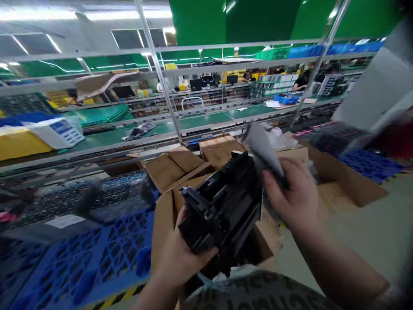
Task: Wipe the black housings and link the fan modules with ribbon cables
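Observation:
My left hand (183,258) grips the near left end of a bulky black plastic assembly (230,202), which has ribs and slots along its body. The assembly is tilted, its far end pointing up and to the right. In my right hand (298,193) is a thin grey sheet-like piece (263,148), pinched between thumb and fingers at the assembly's far right end. Whether the two pieces touch cannot be told through the blur. Beneath both hands stands an opened cardboard box (163,237) with its flaps spread; its inside is dark and mostly hidden.
Another open cardboard box (350,181) stands to the right. Blue plastic pallets (119,245) lie at the left, with bagged dark parts (112,193) beyond. Ahead runs a green-topped bench (200,122) with metal posts (161,77). Several people sit farther back.

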Demonstrator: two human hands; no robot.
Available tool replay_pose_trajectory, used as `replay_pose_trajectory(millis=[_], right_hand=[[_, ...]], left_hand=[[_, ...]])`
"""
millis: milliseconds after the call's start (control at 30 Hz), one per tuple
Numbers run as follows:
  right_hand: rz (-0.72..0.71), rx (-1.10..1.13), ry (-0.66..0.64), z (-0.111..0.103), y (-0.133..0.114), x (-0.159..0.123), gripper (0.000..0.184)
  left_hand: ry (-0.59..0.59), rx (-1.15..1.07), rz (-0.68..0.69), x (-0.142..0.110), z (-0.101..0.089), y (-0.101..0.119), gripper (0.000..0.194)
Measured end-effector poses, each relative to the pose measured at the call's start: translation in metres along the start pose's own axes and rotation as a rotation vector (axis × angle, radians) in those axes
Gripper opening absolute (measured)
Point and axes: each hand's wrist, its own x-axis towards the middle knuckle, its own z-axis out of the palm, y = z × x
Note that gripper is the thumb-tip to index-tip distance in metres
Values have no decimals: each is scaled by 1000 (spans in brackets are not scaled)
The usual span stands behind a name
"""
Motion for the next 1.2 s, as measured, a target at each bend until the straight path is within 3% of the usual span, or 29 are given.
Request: replay_pose_trajectory(millis=[300, 367, 500, 567, 633, 700, 767, 867, 933, 1067, 1133, 1200], right_hand=[[-199, -296, -321, -9, -25, -7, 18], [-228, -210, -333, -13, -28, -10, 17], [-432, 312, -337, -23, -21, -18, 10], [-372, 385, -214, -26, -12, -19, 17], [-150, 228, -96, -26, -4, -18, 15], [-16, 63, -159, -22, 1, -17, 3], [-61, 42, -323, -19, 0, -18, 12], [-315, 290, -460, -18, -3, -25, 7], [-353, 391, -377, -20, -3, -28, 6], [-110, 228, -162, -20, -7, -22, 9], [-141, 184, -254, -17, -16, -19, 5], [-291, 238, -466, -13, -26, -20, 4]], left_hand=[[77, 464, 251, -7, 3, -5, 93], [80, 496, 279, -4, 3, -3, 92], [58, 488, 258, -3, 4, 2, 85], [14, 474, 303, -5, 5, 2, 80], [5, 537, 397, -6, 5, -1, 77], [30, 661, 519, -6, 3, -6, 76], [88, 756, 639, -4, -2, -12, 75], [193, 810, 779, 2, -12, -15, 74], [223, 858, 842, 6, -17, -15, 73], [178, 947, 896, 6, -21, -17, 67], [132, 938, 879, 5, -18, -22, 65], [110, 905, 816, 3, -14, -28, 67]])
